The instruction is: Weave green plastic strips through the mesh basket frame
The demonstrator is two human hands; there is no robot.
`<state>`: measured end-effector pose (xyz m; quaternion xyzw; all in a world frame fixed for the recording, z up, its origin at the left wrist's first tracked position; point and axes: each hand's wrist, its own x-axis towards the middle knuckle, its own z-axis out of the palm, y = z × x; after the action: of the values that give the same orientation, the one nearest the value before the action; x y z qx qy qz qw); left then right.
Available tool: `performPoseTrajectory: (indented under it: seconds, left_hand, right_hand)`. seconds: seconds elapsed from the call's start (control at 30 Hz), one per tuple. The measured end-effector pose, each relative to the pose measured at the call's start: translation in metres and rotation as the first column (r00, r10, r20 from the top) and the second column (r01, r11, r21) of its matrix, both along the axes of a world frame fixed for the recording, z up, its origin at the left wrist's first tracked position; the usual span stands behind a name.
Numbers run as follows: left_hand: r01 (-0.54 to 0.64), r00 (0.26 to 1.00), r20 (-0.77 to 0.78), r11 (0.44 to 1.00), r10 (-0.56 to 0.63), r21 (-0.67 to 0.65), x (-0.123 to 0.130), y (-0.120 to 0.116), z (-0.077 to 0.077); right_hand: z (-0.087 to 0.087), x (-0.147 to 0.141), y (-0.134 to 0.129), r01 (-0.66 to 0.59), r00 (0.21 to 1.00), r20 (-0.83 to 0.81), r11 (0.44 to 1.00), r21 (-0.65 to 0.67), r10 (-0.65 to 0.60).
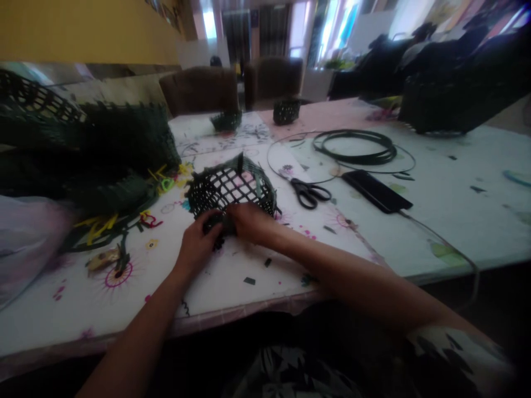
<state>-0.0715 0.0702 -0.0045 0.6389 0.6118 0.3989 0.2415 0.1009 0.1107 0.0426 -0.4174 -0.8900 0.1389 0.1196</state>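
A small dark green woven basket (232,182) with an open lattice sits on the white flowered tablecloth in front of me. Its near rim is between my hands. My left hand (202,239) curls its thumb and fingers around the near left part of the rim. Just beside it, my right hand (251,221) is closed at the near edge, with its fingertips hidden behind the hand. A short strip stands up from the far rim. Black-handled scissors (307,193) lie to the right of the basket.
A coil of dark strip (354,146) and a black phone (376,190) with a cable lie to the right. Larger dark baskets (128,135) stack at left, near yellow scraps and a plastic bag (29,243). Two small baskets (286,111) stand farther back. Strip offcuts dot the tablecloth (236,301).
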Motion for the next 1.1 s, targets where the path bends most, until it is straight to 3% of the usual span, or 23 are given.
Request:
performPoseTrajectory:
  seconds: [0.17,0.5,0.6,0.73,0.93,1.0,1.1]
  left_hand:
    - [0.008,0.998,0.063,0.995,-0.014,0.097,-0.001,-0.006,0.003]
    - [-0.004,0.986,-0.161,0.962,0.05,0.274,0.002,-0.023,0.014]
    - [0.049,0.995,-0.096,0.953,-0.021,0.299,0.001,-0.026,0.015]
    - [0.101,0.992,0.051,0.961,-0.117,0.256,0.0,-0.025,0.014]
    - [0.195,0.979,0.013,0.96,-0.202,0.202,-0.001,-0.022,0.016]
    - [0.176,0.984,-0.058,0.952,-0.166,0.252,-0.001,-0.022,0.016]
    - [0.059,0.981,-0.193,0.892,0.033,0.447,-0.002,-0.021,0.017]
  right_hand:
    - [0.006,0.007,-0.009,-0.015,1.0,-0.024,0.989,0.149,0.018]
    - [0.013,-0.001,-0.032,-0.234,0.964,0.188,0.939,0.253,0.189]
    - [0.01,-0.005,-0.039,-0.299,0.945,0.221,0.912,0.281,0.241]
    - [0.01,-0.004,-0.036,-0.294,0.946,0.221,0.917,0.27,0.238]
    - [0.033,0.017,-0.02,-0.231,0.94,0.301,0.95,0.212,0.161]
    - [0.039,0.024,-0.016,-0.182,0.944,0.312,0.958,0.221,0.107]
    - [0.039,0.028,-0.011,-0.201,0.958,0.261,0.933,0.3,0.123]
